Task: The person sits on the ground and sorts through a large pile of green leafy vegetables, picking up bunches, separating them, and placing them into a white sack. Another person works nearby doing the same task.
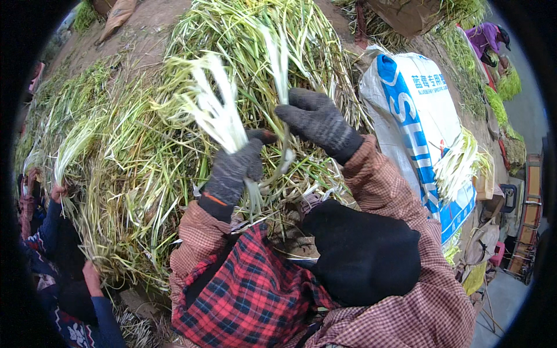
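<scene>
My left hand [237, 167], in a dark grey knit glove, grips a bunch of pale leafy stalks [217, 106], white below and yellow-green at the blurred tips. Just right of it, my right hand [320, 119], gloved alike, pinches a single white stalk [278, 65] between thumb and fingers. Limp peeled leaves [283, 158] dangle between the two hands. Under and beyond both hands spreads a large heap of long green stalks [256, 26] with yellowed, dry leaves.
To my right a white and blue woven sack [424, 108] bearing writing lies flat, with a bundle of cleaned stalks [457, 167] on it. A co-worker's hand [58, 191] holds stalks at left. Another person [485, 39] bends at far right. A cart [524, 217] stands beyond the sack.
</scene>
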Demonstrator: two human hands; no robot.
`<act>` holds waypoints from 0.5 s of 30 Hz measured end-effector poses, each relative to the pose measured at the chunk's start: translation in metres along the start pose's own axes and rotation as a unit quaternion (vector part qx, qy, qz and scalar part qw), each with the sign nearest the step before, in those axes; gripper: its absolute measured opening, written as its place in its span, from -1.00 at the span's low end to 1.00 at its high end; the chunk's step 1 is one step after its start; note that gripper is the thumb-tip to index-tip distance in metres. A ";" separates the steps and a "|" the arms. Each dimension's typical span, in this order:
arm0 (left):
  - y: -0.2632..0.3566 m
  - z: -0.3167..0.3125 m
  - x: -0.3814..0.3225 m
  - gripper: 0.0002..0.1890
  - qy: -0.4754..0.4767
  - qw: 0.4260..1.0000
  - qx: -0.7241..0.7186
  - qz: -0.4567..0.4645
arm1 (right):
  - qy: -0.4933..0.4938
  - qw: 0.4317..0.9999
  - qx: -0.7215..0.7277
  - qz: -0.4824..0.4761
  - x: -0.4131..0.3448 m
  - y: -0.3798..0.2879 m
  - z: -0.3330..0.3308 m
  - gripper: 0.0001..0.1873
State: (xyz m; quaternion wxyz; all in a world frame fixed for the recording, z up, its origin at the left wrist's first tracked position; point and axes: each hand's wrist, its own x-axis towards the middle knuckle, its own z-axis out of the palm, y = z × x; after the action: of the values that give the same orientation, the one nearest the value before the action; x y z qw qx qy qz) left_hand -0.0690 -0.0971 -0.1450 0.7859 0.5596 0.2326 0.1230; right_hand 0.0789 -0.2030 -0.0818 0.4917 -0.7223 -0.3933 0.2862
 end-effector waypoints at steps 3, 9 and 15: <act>-0.064 0.001 0.019 -0.76 -0.045 0.989 0.078 0.116 | -0.026 0.999 0.005 0.017 0.011 0.015 0.011 -0.70; -0.021 -0.002 0.008 -0.81 0.029 0.973 -0.193 -0.125 | -0.234 0.961 0.109 0.101 0.022 0.027 0.015 -0.66; 0.018 -0.024 0.002 -0.84 0.060 0.941 -0.330 -0.051 | -0.362 0.926 0.105 -0.026 -0.032 0.088 0.045 -0.69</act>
State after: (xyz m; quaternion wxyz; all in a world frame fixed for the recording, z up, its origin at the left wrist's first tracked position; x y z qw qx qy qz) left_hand -0.0778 -0.0697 -0.1348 0.9162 0.2481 0.2543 0.1855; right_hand 0.0516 -0.2266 -0.1794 0.3962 -0.5032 -0.5308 0.5551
